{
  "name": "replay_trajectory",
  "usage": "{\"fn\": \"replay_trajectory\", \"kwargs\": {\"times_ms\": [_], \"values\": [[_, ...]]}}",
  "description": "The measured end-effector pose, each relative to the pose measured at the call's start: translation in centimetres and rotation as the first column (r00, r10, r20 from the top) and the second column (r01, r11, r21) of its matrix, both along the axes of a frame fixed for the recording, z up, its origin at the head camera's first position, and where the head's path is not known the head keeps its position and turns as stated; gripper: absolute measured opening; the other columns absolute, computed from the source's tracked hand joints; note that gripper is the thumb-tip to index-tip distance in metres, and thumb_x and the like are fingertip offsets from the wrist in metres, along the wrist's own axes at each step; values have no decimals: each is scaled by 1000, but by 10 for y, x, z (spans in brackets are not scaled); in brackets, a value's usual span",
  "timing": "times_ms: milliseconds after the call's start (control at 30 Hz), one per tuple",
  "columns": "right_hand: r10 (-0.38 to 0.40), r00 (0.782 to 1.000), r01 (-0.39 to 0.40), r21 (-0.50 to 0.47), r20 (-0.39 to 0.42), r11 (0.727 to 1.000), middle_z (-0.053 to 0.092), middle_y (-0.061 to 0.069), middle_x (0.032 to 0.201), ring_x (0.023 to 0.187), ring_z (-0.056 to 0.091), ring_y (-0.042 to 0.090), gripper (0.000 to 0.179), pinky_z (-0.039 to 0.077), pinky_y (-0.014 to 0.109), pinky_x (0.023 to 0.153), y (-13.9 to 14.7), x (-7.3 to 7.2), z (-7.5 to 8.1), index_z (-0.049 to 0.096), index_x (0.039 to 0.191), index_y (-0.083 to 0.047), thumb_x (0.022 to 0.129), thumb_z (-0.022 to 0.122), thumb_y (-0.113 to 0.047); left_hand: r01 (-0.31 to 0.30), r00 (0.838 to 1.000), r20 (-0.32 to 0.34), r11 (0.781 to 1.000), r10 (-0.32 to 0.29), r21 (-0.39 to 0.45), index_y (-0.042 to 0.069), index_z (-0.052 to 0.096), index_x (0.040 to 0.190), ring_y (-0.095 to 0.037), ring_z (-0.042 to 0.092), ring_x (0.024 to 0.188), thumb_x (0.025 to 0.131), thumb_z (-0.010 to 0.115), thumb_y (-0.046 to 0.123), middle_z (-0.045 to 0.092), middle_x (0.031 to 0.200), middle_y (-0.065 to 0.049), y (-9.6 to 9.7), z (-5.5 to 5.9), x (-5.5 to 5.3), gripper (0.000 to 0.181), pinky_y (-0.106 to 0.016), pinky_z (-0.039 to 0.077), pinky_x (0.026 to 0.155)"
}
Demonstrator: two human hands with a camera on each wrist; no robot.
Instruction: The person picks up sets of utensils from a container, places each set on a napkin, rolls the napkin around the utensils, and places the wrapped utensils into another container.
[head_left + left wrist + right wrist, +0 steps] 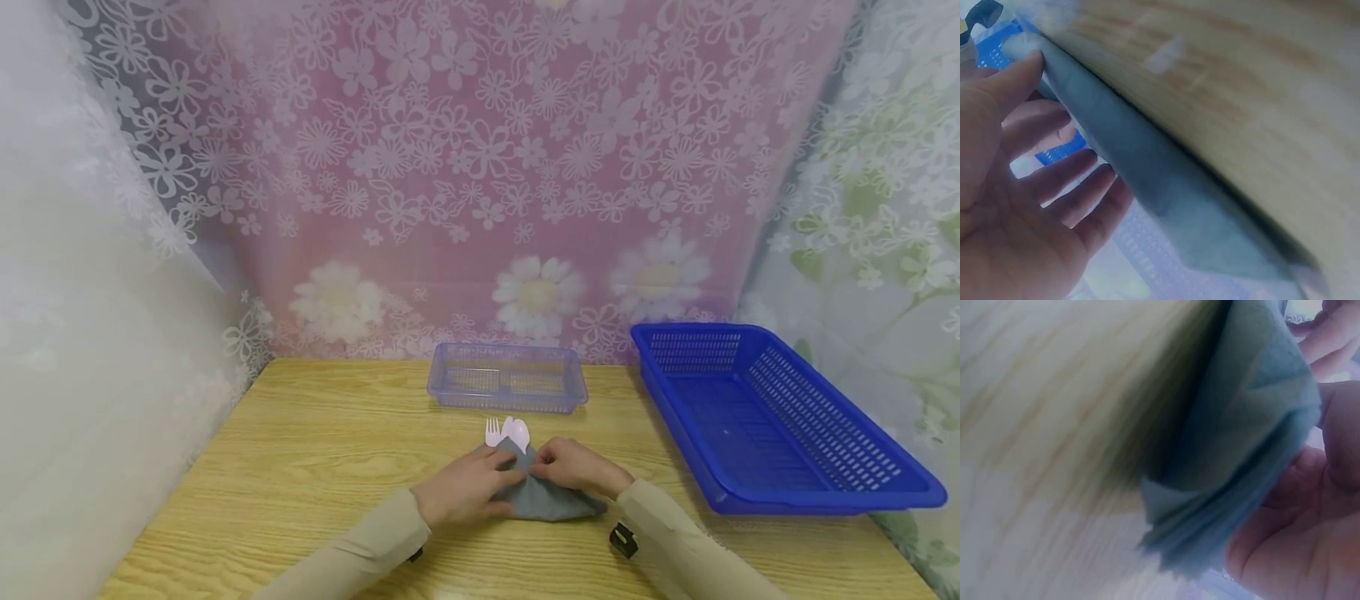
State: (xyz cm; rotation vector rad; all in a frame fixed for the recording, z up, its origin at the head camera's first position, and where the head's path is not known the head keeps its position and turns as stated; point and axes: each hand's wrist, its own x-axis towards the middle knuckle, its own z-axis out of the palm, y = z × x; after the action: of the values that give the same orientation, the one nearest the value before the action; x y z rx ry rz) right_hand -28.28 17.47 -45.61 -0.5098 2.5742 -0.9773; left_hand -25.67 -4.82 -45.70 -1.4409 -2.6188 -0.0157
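The right hand (573,465) pinches the upper part of a folded gray napkin (551,502) with bent fingers; the left hand (467,489), fingers extended and spread, rests on its left side. The napkin lies on the wooden table (322,450), between the two hands. From its top edge project the heads of a fork (492,432), a knife (507,427) and a spoon (521,433), left to right. Beyond them stands a pale purple tray (510,403); farther right, a large blue basket (678,446). A flowered curtain (465,192) hangs behind.
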Motion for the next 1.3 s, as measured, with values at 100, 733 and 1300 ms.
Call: {"fn": "replay_trajectory", "kwargs": {"times_ms": [100,733,1300], "values": [[-2,1000,2,1,-6,1000,53,-4,66,56,42,10,23,32,24,51,0,1,1,67,74,-9,95,63,-17,4,1000,19,1000,-4,-4,24,57,138,-21,54,123,95,58,48,54,135,-5,1,-2,2,49,-35,45,106],[-14,951,121,331,-308,936,60,9,94,81,60,22,43,52,43,65,4,37,5,63,109,-4,85,76,-37,-14,1000,25,999,15,-48,20,53,142,-25,49,133,98,52,50,49,147,-5,6,-2,4,53,-36,43,109],[-67,998,65,270,-3,961,61,-1,73,62,52,13,33,41,26,54,6,19,14,64,88,-8,80,80,-36,-5,1000,22,999,6,-49,21,54,141,-24,51,131,97,52,50,49,146,-5,7,-2,3,53,-35,44,108]]}}
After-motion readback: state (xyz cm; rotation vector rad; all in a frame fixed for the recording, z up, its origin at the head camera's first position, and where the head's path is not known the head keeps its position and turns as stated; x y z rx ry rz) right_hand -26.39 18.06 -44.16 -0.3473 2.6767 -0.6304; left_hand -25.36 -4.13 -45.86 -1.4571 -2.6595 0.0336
